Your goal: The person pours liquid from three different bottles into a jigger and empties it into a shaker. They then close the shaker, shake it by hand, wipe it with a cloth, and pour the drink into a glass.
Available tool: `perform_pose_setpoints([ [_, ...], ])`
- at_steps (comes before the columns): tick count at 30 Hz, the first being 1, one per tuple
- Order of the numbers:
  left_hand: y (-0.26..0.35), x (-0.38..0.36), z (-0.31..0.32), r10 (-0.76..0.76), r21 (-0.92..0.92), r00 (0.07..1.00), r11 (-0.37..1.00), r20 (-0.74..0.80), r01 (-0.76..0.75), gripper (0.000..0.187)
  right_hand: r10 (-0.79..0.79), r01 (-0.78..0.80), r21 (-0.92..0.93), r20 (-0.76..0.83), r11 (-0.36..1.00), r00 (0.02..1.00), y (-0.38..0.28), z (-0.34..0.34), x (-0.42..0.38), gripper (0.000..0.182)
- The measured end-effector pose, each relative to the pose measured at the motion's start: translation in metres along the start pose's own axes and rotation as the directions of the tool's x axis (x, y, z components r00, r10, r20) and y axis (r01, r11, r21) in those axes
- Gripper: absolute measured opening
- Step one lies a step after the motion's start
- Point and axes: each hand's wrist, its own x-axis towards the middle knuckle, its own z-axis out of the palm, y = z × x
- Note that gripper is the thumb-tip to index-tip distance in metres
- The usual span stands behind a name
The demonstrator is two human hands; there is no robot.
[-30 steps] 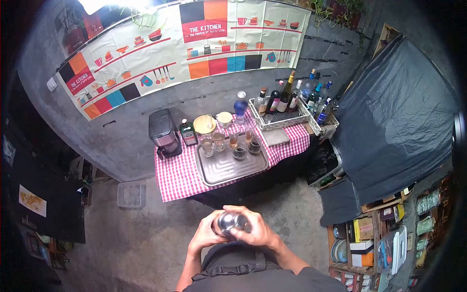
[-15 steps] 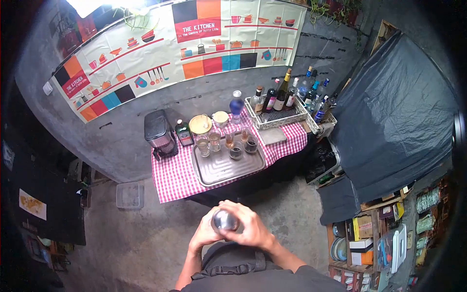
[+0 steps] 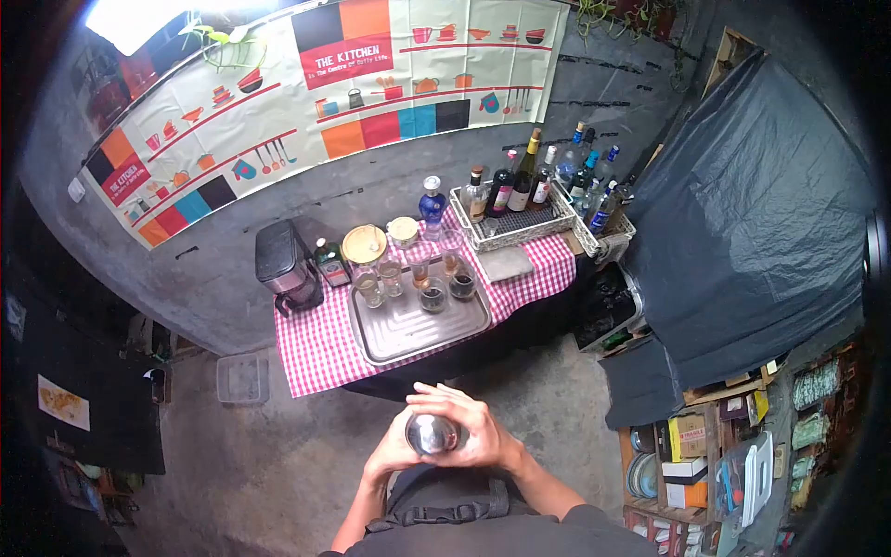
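My left hand point(image 3: 392, 451) grasps a shiny metal vessel point(image 3: 432, 433) from its nine o'clock side, and my right hand point(image 3: 478, 434) clasps it from three o'clock, with fingers curving around twelve. The vessel is close before the body, apart from the table. From it, at twelve o'clock, the metal tray point(image 3: 418, 330) carries glasses point(image 3: 432, 296), two with dark liquid. The bottle basket point(image 3: 522, 234) is near one o'clock, the coffee machine point(image 3: 288, 266) near eleven.
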Motion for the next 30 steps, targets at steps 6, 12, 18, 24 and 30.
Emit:
perform_pose_setpoints([
  [6,0.008,0.039,0.031,-0.053,0.242,0.996,0.968,-0.073,0.07,0.07,0.302,-0.281,0.141,-0.158,0.949,0.94,0.022,-0.047,-0.019,0.053],
  [12,-0.013,0.076,0.079,0.036,-0.006,0.998,0.999,-0.054,-0.036,0.08,-0.005,0.007,-0.044,0.051,0.999,0.999,0.028,-0.105,-0.011,0.062],
  [18,-0.014,0.1,0.105,0.012,0.262,0.977,0.964,-0.212,0.045,0.074,0.266,-0.253,0.221,-0.032,0.942,0.963,0.057,-0.146,-0.036,0.06],
  [24,-0.031,0.113,0.134,0.015,0.027,0.993,1.0,-0.113,-0.013,0.084,-0.006,0.0,0.042,0.13,0.999,0.992,0.052,-0.174,-0.036,0.061],
  [30,-0.033,0.124,0.145,-0.051,0.183,0.994,0.981,-0.1,0.069,0.083,0.443,-0.432,0.281,0.027,0.857,0.896,0.057,-0.193,-0.054,0.055],
])
